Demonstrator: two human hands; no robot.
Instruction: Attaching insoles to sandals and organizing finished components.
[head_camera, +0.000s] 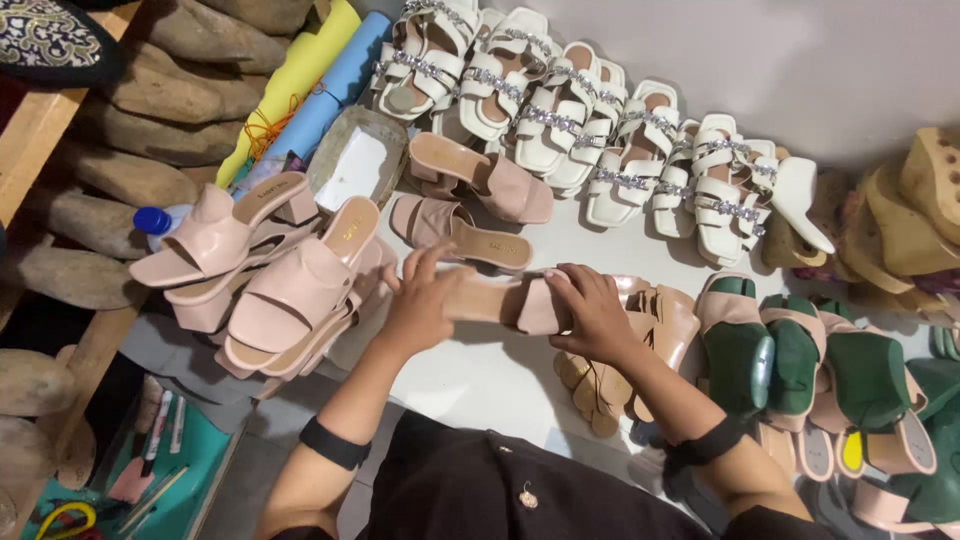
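Note:
A beige-pink heeled sandal (505, 301) is held sideways above a white work surface (470, 380). My left hand (420, 300) grips its heel end. My right hand (590, 310) is closed over its toe strap end. Just beyond my hands lie two more pink sandals (480, 180), and a pile of the same pink sandals (270, 270) sits to the left of my left hand. Under my right forearm lies a stack of tan insoles (600, 385).
A row of white sandals with jewelled straps (600, 120) lines the far wall. Green shoe lasts fitted with pink uppers (800, 360) stand at right. Wooden lasts (150, 110) fill shelves at left, with yellow and blue rolls (320, 75) and a teal tray of tools (150, 470).

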